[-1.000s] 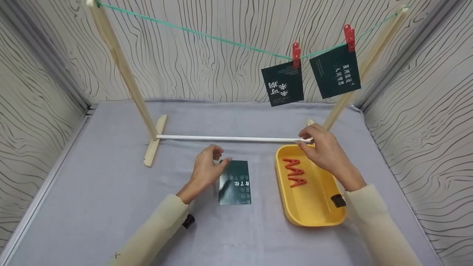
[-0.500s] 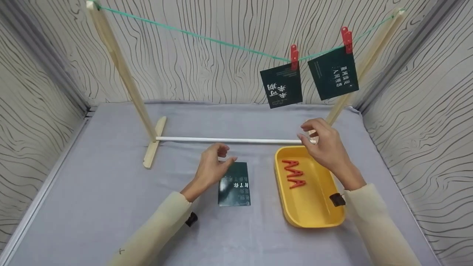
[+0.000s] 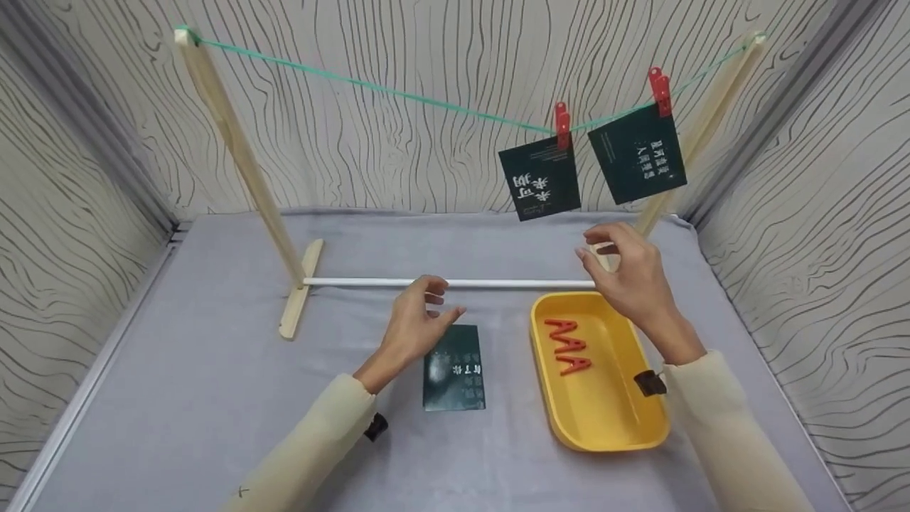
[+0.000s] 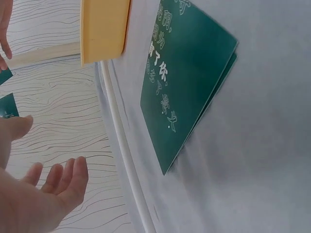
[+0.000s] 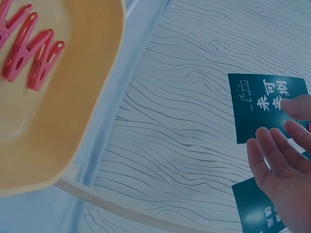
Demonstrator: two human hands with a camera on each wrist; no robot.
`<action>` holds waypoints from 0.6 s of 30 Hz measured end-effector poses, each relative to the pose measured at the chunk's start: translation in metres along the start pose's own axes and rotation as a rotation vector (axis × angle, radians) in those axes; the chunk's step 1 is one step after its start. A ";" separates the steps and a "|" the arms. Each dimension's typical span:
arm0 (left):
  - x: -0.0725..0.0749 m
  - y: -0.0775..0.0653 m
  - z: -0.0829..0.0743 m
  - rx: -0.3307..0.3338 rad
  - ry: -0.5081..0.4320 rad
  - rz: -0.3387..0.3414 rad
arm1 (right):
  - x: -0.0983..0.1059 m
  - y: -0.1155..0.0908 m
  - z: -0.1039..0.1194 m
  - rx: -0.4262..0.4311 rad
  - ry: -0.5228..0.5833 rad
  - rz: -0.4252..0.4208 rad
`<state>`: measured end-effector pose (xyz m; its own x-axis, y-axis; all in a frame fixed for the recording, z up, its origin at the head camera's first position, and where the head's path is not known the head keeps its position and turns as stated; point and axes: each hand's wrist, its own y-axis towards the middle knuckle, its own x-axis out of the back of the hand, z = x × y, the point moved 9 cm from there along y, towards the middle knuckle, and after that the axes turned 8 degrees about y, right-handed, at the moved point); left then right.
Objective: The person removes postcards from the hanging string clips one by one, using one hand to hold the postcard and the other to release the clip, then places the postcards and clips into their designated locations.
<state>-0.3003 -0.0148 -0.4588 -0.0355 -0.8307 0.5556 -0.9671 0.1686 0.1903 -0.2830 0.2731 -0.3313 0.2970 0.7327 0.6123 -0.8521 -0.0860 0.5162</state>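
Note:
My left hand (image 3: 416,320) hovers over the upper left part of a dark green card (image 3: 455,377) with white lettering, holding nothing. In the left wrist view, the card (image 4: 194,82) appears to lie over another green layer. My right hand (image 3: 633,274) is raised above the far right edge of a yellow tray (image 3: 604,441), its fingers loosely bent around nothing. Several red clothespins (image 3: 569,346) lie in a row inside the tray. Two dark green cards, one nearer the middle (image 3: 540,178) and one at the right (image 3: 638,153), hang from a green string by red clothespins.
The green string (image 3: 370,85) spans a left wooden post (image 3: 234,149) and a right wooden post (image 3: 711,121). A white rod (image 3: 498,284) runs low between them. Grey cloth (image 3: 213,398) covers the table, with wood-patterned walls (image 3: 426,43) around it.
The head view has shifted, so the scene sits lower in it. My left hand has drifted slightly right over the card, and my right hand has risen a little away from the tray.

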 end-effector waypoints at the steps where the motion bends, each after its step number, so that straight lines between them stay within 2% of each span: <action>1: 0.000 -0.001 0.001 0.003 0.000 -0.001 | 0.000 -0.001 0.000 -0.005 0.000 -0.004; 8: 0.000 -0.001 0.000 -0.001 0.027 -0.015 | 0.001 0.000 0.008 0.037 0.017 -0.073; 14: 0.001 0.006 -0.007 -0.017 -0.033 -0.010 | 0.008 0.005 0.014 0.085 0.051 -0.140; 18: 0.006 0.010 -0.009 -0.013 -0.031 -0.032 | 0.010 0.009 0.016 0.093 0.066 -0.150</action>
<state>-0.3076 -0.0129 -0.4463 -0.0132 -0.8519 0.5235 -0.9646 0.1487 0.2177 -0.2806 0.2688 -0.3110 0.3864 0.7843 0.4854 -0.7561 -0.0321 0.6537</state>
